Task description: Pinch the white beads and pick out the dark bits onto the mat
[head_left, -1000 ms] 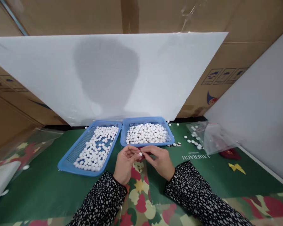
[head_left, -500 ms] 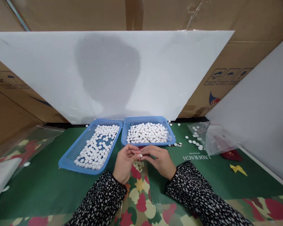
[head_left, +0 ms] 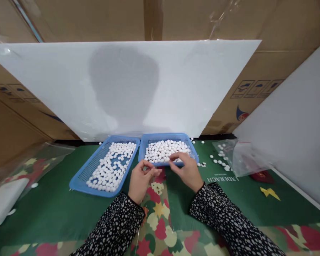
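Observation:
My left hand (head_left: 142, 179) is in the middle, above the patterned strip of the table cover, thumb and fingers pressed together. What lies between its fingertips, if anything, is hidden. My right hand (head_left: 186, 171) reaches over the near rim of the right blue basket (head_left: 196, 156), thumb and forefinger curved towards each other. A small white piece shows at their tips, against the heap of round white pieces (head_left: 160, 149) in that basket. Left of my left hand stands the other blue basket (head_left: 82, 177), with similar white pieces (head_left: 106, 174) spread over its mesh floor.
Loose white pieces (head_left: 219, 161) lie to the right by a clear plastic bag (head_left: 245, 156) and a dark red item (head_left: 261, 176). A yellow scrap (head_left: 270, 192) is nearer. A white object (head_left: 6, 202) and another plastic bag (head_left: 40, 160) are at left. A white board (head_left: 122, 89) stands behind.
My hands have parted from around a small white piece. The right one has moved up and forward to the right basket; the left stays about where it was.

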`<state>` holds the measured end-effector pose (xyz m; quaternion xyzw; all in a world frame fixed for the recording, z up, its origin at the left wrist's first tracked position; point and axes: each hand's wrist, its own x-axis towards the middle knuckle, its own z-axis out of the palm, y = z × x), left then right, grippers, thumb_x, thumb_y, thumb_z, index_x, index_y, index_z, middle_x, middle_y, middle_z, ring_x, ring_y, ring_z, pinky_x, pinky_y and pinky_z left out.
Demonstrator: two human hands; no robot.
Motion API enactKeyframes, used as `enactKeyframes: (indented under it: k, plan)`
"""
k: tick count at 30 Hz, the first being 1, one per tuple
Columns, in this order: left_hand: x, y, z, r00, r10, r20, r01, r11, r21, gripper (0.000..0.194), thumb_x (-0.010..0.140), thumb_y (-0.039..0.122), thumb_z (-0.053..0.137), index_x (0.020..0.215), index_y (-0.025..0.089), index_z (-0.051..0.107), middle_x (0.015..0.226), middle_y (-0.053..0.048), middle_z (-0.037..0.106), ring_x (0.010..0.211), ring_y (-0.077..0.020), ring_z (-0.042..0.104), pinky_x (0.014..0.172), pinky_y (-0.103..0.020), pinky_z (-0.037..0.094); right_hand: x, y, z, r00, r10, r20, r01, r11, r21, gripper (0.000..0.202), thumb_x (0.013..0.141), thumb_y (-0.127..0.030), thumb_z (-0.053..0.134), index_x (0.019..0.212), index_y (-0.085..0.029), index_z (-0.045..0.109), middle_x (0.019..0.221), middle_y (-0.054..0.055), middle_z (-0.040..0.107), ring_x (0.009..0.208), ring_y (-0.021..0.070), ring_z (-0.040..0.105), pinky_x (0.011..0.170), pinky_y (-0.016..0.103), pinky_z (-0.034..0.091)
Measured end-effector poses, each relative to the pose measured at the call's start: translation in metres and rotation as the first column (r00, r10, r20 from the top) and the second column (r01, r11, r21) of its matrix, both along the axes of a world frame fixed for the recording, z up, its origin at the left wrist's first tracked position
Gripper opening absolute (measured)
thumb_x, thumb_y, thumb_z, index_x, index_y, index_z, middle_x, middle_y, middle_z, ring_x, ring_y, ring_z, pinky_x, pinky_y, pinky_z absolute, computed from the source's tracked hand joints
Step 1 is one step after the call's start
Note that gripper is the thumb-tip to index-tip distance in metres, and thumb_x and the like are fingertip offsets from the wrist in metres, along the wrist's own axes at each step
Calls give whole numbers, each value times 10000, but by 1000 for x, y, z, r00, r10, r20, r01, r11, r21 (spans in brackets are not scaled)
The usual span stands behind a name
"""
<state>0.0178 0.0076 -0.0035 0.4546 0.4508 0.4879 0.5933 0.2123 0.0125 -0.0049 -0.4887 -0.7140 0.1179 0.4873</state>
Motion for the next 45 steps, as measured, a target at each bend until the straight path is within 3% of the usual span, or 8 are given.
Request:
enactKeyframes:
  k: [3, 8, 15, 18, 21, 27, 37, 45]
  plan:
    - [-4, 2, 1, 993, 68, -95, -66, 997, 28, 220, 736, 309, 752, 756, 156, 596, 597, -10, 669, 479, -115, 593, 479, -192, 462, 13, 5, -2, 990, -120, 81, 112, 989, 98, 144, 904, -213, 605, 1036, -200, 660, 1022, 96, 680, 998, 275, 612, 925, 458, 458]
    - [-6, 3, 1, 998, 28, -49, -27, 999, 18, 236, 698, 305, 785, 831, 150, 667, 690, -57, 731, 650, -165, 678, 617, -226, 520, 7, -8, -12, 915, 234, 329, -215, 972, -92, 161, 951, -160, 542, 974, -219, 690, 877, 37, 664, 797, 182, 638, 723, 289, 509]
    - [-5, 2, -6, 993, -27, -115, 27, 1000, -3, 264, 715, 299, 771, 921, 156, 688, 771, -66, 743, 739, -203, 708, 588, -229, 517, -9, -9, -32, 787, 241, 568, -133, 965, -224, 155, 904, -120, 587, 821, -194, 695, 804, 25, 620, 637, 144, 598, 589, 241, 437]
    - [-5, 2, -7, 992, -29, -127, 31, 999, 19, 235, 717, 290, 776, 881, 144, 694, 763, -64, 738, 714, -190, 694, 583, -224, 509, -9, -10, -27, 847, 253, 468, -159, 960, -232, 129, 899, -125, 594, 837, -192, 686, 827, 30, 632, 702, 156, 616, 641, 246, 457]
    - [-3, 0, -4, 995, -48, -83, 51, 998, 36, 217, 752, 312, 760, 853, 145, 665, 753, -61, 734, 712, -173, 684, 629, -232, 518, -9, -13, -18, 970, 220, 107, -193, 957, -219, 100, 903, -150, 598, 875, -197, 682, 818, 18, 654, 739, 159, 618, 682, 256, 470]
    - [5, -6, 1, 987, -137, 78, 138, 990, 2, 237, 703, 272, 813, 779, 146, 628, 704, -46, 717, 653, -158, 675, 616, -237, 513, -16, -19, -8, 910, 137, -391, -247, 937, -246, 149, 890, -301, 629, 827, -179, 686, 776, 25, 655, 646, 155, 597, 581, 256, 484]
    - [10, -8, -7, 981, -135, 142, 137, 991, -1, 236, 653, 216, 842, 710, 149, 622, 679, -24, 722, 602, -139, 674, 621, -233, 531, -28, -29, -8, 933, 99, -347, -152, 980, -128, 79, 862, -203, 631, 832, -189, 703, 792, 37, 711, 679, 169, 656, 643, 272, 536]
    - [8, -9, -1, 991, -85, 106, 79, 995, 56, 235, 679, 198, 815, 659, 152, 585, 634, -11, 686, 575, -147, 661, 589, -242, 536, -24, -27, -1, 920, 262, -293, -297, 951, -81, 102, 906, -216, 632, 929, -225, 731, 893, 41, 727, 850, 194, 673, 786, 324, 541]
